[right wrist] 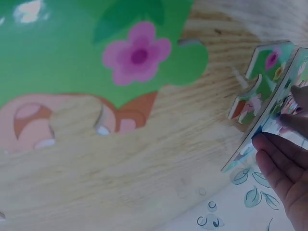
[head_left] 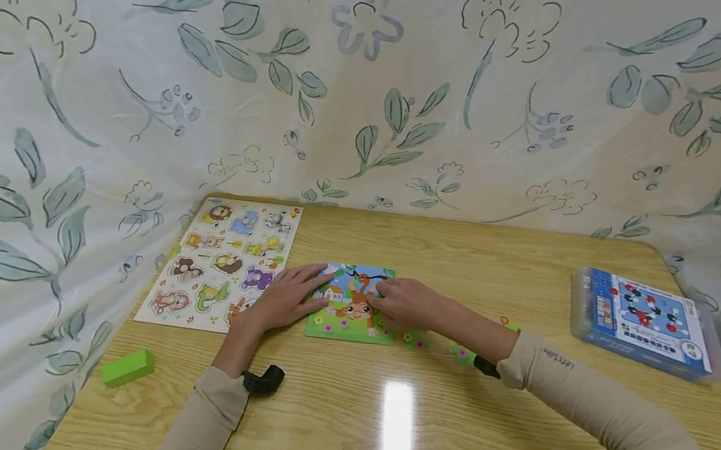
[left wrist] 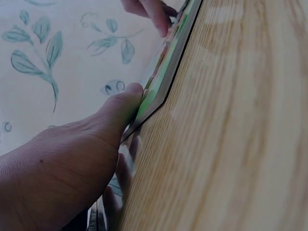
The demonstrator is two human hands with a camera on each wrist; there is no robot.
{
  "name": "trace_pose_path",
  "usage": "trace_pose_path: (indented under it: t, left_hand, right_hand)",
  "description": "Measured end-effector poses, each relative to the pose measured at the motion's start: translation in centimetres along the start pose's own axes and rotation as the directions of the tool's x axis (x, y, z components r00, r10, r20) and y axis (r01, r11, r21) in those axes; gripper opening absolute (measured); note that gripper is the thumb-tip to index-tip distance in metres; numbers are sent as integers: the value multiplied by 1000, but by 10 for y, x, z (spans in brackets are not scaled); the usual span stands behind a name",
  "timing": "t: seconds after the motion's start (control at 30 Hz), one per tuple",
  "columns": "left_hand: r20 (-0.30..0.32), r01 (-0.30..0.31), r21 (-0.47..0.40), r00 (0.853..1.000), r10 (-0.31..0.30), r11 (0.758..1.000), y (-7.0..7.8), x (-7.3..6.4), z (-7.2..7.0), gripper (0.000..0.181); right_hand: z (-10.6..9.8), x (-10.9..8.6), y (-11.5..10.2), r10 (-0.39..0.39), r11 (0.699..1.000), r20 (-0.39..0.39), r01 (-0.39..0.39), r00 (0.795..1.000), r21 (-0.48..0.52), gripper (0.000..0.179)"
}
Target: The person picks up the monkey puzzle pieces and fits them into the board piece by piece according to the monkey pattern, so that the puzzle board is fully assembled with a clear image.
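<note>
A monkey jigsaw puzzle in a flat tray lies mid-table. My left hand rests at its left side, fingers stretched along the upper left edge. In the left wrist view the left thumb touches the tray's rim. My right hand is over the puzzle's right side with bent fingers, its fingertips down on the picture beside the monkey's head. I cannot tell whether a piece is between them. Loose jigsaw pieces lie right of the tray: one close by, another with a pink flower under the right wrist.
A white animal peg puzzle board lies at the left, partly behind the left hand. Nearer the front left is a green block. A boxed molecule model set stands at the right. Floral cloth hangs behind the table.
</note>
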State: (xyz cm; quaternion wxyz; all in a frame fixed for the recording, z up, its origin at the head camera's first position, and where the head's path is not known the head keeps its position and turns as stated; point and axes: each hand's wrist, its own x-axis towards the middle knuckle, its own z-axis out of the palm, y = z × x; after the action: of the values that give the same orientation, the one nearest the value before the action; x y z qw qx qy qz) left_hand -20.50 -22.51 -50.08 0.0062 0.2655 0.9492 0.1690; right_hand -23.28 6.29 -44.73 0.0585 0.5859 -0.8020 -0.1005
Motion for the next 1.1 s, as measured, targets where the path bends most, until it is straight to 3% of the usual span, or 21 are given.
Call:
trace_pose_path:
  t: [0.2,0.47,0.67,0.97,1.1]
  left_hand:
    - [-7,-6,1,1000,6,1000,1,1,-1,56]
    - [0,-6,8,1000,6,1000,4,2,-2,56]
    - [16,10,6,1000,-10,1000,5,0,-1,57]
    - [7,7,0,1000,-7,1000,3,-2,-2,56]
    - [-4,-5,-1,1000,5,1000,4,-2,-3,56]
  right_hand:
    - [1,0,1,0,1000,5,0,1000,29,50]
    - [-3,1,0,34,998,83,-38,996,46,58]
    - [-5,2,-2,57,988,165,-79,985,135,62]
    - [2,-7,-4,35,972,165,-72,986,224,79]
    - [4,-10,-4,45,962,202,-97,978,255,82]
